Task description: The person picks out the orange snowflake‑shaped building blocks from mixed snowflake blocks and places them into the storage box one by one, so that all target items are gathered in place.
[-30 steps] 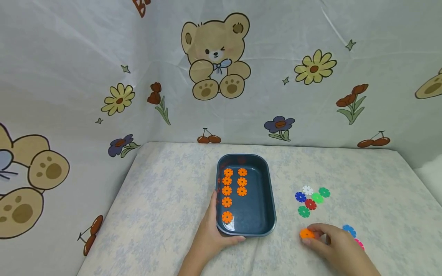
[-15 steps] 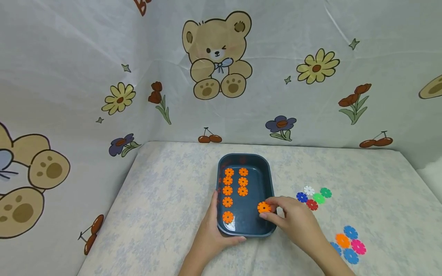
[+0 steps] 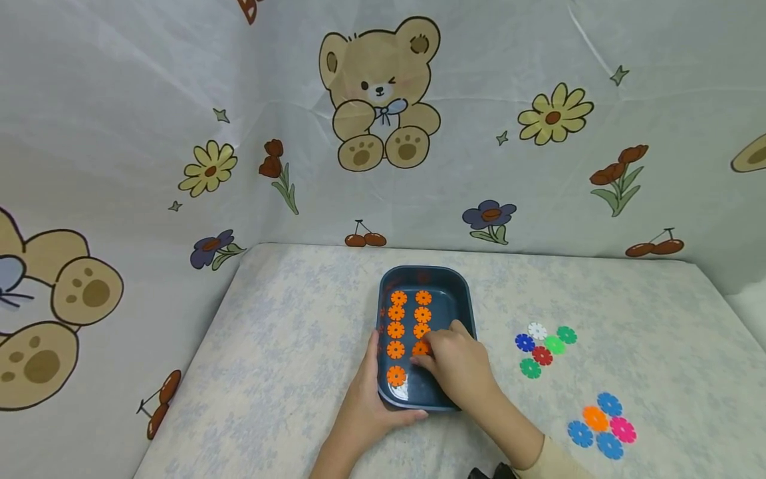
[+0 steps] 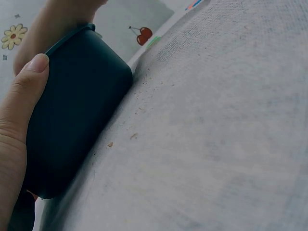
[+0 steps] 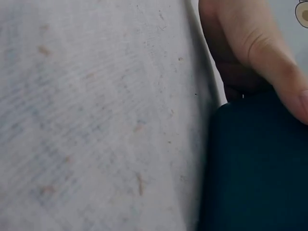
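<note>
On the table, a dark blue rectangular tray (image 3: pixel 439 389) holds several orange flower-shaped plastic discs (image 3: pixel 395 349) in two columns, the left one longer. My left hand (image 3: pixel 370 407) grips the tray's near left corner, fingers along its left side. In the left wrist view, the left thumb (image 4: pixel 30 79) presses against the tray's outer wall (image 4: pixel 82 106). Reaching over the right rim into the tray, my right hand (image 3: pixel 463 364) pinches an orange disc (image 3: pixel 420 348) at the near end of the second column. The fingertips partly cover this disc and the one just beyond it.
Right of the tray lie white, blue, red and green discs (image 3: pixel 542 356) in a loose cluster. A nearer cluster has blue discs (image 3: pixel 609 445), a pink disc (image 3: pixel 624 430) and an orange disc (image 3: pixel 595 418). A printed cloth (image 3: pixel 383 199) hangs behind the table.
My right hand has carried an orange disc from the table on the right over the rim and leftward into the tray's second column. My left hand stays on the tray.
</note>
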`<state>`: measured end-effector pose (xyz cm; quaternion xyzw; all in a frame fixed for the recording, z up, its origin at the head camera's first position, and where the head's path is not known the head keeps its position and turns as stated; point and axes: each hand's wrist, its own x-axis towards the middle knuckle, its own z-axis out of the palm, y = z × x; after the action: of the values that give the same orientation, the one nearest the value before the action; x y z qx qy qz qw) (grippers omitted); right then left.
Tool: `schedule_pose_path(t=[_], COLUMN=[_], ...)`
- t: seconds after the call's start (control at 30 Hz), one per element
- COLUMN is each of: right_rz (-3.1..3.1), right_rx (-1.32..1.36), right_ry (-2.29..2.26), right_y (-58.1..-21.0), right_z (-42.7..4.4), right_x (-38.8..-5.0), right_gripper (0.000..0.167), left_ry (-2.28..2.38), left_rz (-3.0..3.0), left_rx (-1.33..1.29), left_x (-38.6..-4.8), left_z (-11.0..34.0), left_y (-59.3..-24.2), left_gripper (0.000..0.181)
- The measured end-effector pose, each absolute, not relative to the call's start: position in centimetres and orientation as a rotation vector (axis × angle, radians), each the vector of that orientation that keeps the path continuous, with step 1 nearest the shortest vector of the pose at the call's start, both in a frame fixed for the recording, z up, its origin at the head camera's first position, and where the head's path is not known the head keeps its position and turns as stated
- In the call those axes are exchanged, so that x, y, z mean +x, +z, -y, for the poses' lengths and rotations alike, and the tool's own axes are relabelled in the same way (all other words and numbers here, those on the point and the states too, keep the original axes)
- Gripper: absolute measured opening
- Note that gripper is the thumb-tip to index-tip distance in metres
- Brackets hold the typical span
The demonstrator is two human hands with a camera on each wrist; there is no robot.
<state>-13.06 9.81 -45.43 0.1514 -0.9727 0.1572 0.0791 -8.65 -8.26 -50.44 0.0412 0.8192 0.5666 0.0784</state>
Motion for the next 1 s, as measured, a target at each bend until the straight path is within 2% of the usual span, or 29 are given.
schedule_pose_path(t=[0.27,0.7,0.87,1.0], right_rz=[3.003,3.055,2.984,2.895], right_rx=[0.371,0.295,0.345,0.367], right_ry=[0.412,0.344,0.422,0.548], right_y=[-46.1,-46.5,-46.2,-45.0], right_z=[-9.3,-8.8,-9.0,-9.7], right_x=[-13.8,-14.4,-13.9,-12.7], right_gripper=[0.039,0.039,0.036,0.028], left_ry=[1.702,1.721,1.722,1.713], left_rz=[-2.454,-2.435,-2.444,-2.459], left_rx=[0.128,0.143,0.150,0.156], left_x=[-8.8,-8.9,-8.8,-8.7], left_z=[8.3,8.2,8.3,8.3], left_y=[-50.4,-50.6,-50.6,-50.6], left_gripper=[0.137,0.136,0.137,0.138])
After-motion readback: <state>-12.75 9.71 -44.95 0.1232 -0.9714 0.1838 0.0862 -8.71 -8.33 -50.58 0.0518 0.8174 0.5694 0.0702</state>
